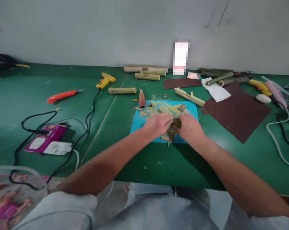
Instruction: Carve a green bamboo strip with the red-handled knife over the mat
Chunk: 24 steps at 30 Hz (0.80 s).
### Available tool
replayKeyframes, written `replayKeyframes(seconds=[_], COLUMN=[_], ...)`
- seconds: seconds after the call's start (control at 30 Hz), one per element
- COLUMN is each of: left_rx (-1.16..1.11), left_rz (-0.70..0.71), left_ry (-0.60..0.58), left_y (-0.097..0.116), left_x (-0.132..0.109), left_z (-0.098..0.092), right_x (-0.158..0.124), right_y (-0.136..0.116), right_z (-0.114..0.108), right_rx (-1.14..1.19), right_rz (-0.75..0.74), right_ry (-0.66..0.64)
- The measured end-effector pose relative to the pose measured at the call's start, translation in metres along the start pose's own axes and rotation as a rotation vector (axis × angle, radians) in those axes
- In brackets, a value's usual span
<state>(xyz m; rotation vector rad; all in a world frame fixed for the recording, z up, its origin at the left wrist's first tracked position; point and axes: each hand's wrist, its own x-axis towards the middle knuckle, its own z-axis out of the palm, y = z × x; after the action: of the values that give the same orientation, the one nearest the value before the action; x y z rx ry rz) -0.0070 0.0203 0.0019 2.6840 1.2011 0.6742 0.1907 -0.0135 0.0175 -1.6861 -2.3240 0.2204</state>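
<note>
Over a blue sheet (193,111) strewn with pale dust, both my hands are closed around a short bamboo piece (176,122). My left hand (159,124) grips it from the left, fingers bent inward. From the other side my right hand (189,127) pinches its dark end. My fingers hide much of the piece, and whether something else is in them I cannot tell. A pale bamboo part (165,110) shows just beyond my left fingers. Bamboo chips (171,136) lie below my hands, and a reddish-brown pointed object (142,99) rests at the sheet's upper left edge.
Bamboo tubes (147,76) line the back, and a notched one (189,97) lies right of centre. Dark brown sandpaper (240,118) spreads at right. Leftward are a yellow glue gun (105,80), a red-handled cutter (63,95) and a purple power strip (48,135) with trailing cords.
</note>
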Motion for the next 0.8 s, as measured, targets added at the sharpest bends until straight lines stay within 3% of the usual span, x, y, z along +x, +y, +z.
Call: replayKeyframes(seconds=[0.07,0.23,0.3,0.43,0.5,0.67,0.8], left_rx=[-0.004,0.051,0.049,0.027,0.026,0.093,0.066], left_rz=[0.019,-0.138,-0.117,0.027,0.024,-0.136,0.026], left_ry=[-0.014,0.107,0.097,-0.042,-0.046,0.055,-0.097], left_y=[0.0,-0.026,-0.02,0.009,0.009,-0.011,0.004], left_x=[0.0,0.01,0.01,0.003,0.002,0.008,0.007], left_z=[0.0,-0.007,-0.005,0.002,0.0,-0.008,-0.004], right_x=[0.0,0.0,0.001,0.0,0.0,0.001,0.001], right_y=[0.0,-0.001,0.0,0.002,0.002,-0.001,-0.001], right_z=[0.0,-0.002,-0.001,0.003,0.003,-0.003,-0.004], right_rx=[-0.002,0.027,0.027,0.022,0.026,0.056,0.041], right_rz=[0.002,0.036,0.04,0.008,0.023,0.104,0.064], right_ry=[0.001,-0.011,-0.007,0.016,0.016,-0.033,-0.052])
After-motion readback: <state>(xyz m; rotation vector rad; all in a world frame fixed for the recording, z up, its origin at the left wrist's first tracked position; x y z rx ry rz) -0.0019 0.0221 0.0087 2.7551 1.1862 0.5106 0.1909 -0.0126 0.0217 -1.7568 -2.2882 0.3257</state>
